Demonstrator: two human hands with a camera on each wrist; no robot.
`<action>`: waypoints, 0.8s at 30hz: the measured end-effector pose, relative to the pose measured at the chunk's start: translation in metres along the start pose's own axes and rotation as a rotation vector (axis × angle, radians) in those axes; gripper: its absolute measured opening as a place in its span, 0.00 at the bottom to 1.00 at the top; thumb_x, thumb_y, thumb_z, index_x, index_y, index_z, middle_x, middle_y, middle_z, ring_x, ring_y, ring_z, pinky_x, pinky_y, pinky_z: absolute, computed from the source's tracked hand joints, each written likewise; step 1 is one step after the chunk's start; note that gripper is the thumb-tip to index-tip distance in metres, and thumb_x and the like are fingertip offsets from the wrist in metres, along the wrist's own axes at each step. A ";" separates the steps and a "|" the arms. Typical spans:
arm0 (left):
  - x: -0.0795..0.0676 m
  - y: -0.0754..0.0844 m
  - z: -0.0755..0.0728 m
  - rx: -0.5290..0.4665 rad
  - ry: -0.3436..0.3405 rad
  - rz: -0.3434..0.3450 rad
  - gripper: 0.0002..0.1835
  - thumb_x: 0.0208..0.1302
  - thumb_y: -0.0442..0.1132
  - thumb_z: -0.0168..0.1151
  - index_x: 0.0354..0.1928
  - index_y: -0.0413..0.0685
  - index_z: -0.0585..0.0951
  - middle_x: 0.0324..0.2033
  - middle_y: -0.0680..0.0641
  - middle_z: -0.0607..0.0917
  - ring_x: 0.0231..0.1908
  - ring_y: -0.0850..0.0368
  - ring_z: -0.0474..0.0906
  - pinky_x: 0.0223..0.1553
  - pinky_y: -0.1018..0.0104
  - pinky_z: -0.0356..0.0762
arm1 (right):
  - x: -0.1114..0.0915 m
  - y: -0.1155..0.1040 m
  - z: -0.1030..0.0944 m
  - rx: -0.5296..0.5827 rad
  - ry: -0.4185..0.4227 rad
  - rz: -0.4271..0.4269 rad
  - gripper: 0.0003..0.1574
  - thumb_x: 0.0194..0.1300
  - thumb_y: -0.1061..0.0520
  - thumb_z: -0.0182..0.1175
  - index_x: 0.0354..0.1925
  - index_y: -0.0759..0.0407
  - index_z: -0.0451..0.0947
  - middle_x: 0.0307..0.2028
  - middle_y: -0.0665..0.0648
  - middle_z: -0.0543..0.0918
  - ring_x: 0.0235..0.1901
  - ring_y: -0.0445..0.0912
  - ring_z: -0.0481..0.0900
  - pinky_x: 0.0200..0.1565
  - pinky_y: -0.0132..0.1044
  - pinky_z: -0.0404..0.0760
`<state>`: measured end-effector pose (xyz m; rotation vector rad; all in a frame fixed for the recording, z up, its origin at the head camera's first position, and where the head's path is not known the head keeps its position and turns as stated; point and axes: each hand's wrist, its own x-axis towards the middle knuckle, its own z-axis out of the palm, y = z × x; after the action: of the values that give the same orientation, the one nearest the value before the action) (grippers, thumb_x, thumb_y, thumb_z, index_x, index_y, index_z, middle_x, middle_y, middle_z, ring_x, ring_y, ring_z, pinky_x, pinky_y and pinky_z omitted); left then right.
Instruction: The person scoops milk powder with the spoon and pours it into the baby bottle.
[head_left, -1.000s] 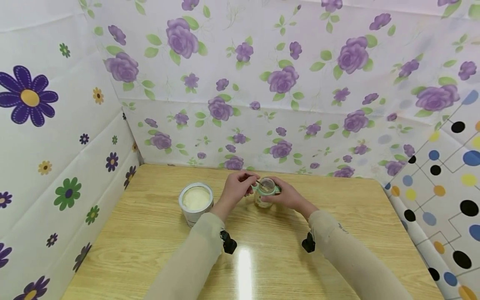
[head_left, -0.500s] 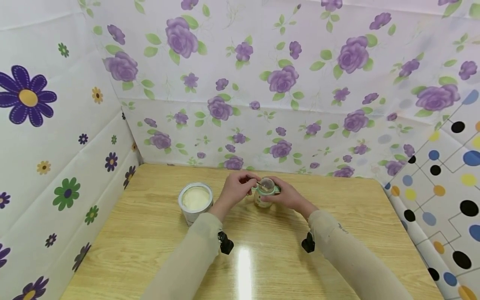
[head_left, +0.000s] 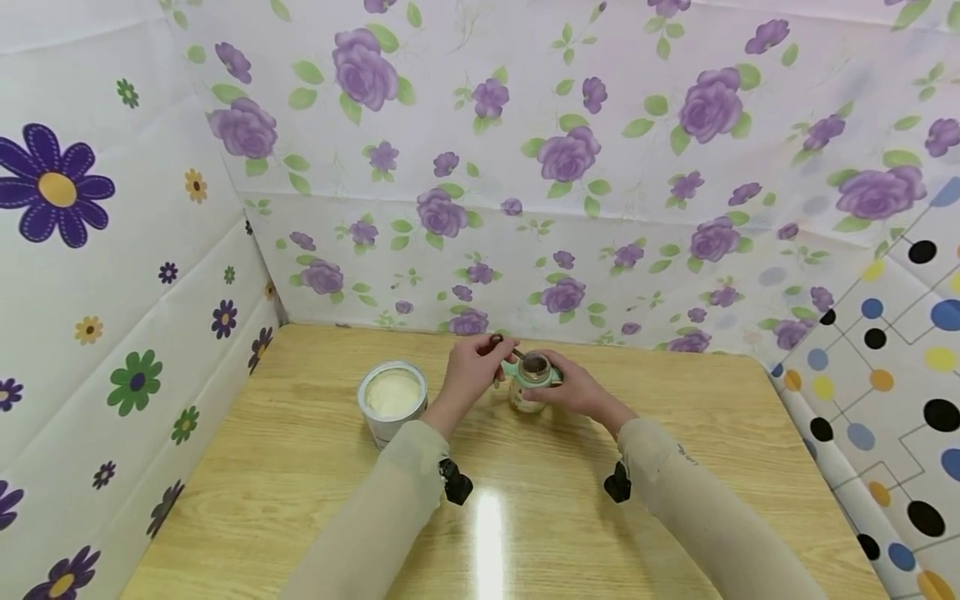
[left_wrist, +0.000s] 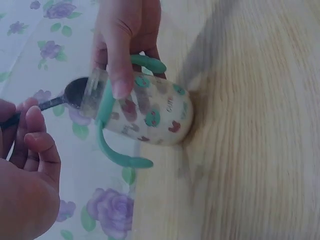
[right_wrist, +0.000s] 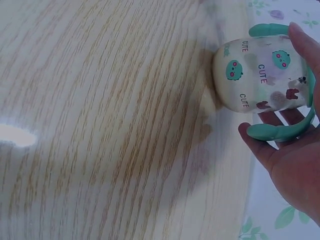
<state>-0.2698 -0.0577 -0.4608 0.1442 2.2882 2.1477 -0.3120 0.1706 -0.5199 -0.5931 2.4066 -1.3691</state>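
In the head view, the left hand (head_left: 471, 371) pinches a dark, thin-handled spoon (head_left: 520, 355), and the right hand (head_left: 573, 387) holds a clear, printed baby bottle with mint-green handles (head_left: 527, 406), near the far edge of the light wooden table (head_left: 300, 500). Just beside the left forearm stands a round, pale metal tin (head_left: 384, 429) of cream-coloured powder; if the elbow swings outward, I think the sleeve could knock it. In the left wrist view, the bowl of the spoon is at the bottle's mouth; whether it is inside, I cannot tell. Because the mouth is narrow, a tilted spoon could catch the rim and spill anything it carries. In the right wrist view, the fingers are around the bottle; if this grip becomes loose, a push from the spoon might tip it.
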 end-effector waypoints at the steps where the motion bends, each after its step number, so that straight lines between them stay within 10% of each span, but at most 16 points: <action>1: 0.001 0.002 0.001 -0.036 0.026 -0.024 0.12 0.80 0.43 0.64 0.47 0.45 0.91 0.35 0.39 0.91 0.21 0.55 0.79 0.22 0.70 0.73 | 0.000 0.000 0.000 -0.003 0.001 0.001 0.46 0.69 0.47 0.76 0.78 0.47 0.67 0.66 0.59 0.80 0.64 0.56 0.79 0.65 0.59 0.77; 11: 0.004 0.025 -0.002 -0.397 0.115 -0.309 0.10 0.76 0.39 0.64 0.46 0.41 0.89 0.27 0.53 0.90 0.19 0.65 0.76 0.19 0.77 0.69 | 0.002 -0.001 0.000 0.003 0.006 0.007 0.45 0.69 0.47 0.76 0.76 0.49 0.68 0.62 0.58 0.82 0.61 0.54 0.81 0.63 0.58 0.78; 24: -0.011 0.058 -0.064 -0.445 0.066 -0.350 0.11 0.80 0.40 0.60 0.50 0.43 0.89 0.28 0.54 0.89 0.21 0.65 0.75 0.20 0.75 0.68 | -0.002 0.000 0.000 0.001 -0.004 0.030 0.49 0.68 0.44 0.76 0.79 0.48 0.65 0.67 0.62 0.78 0.65 0.58 0.77 0.64 0.60 0.78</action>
<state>-0.2593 -0.1185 -0.3997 -0.3063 1.6415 2.4098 -0.3102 0.1714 -0.5204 -0.5569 2.4014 -1.3561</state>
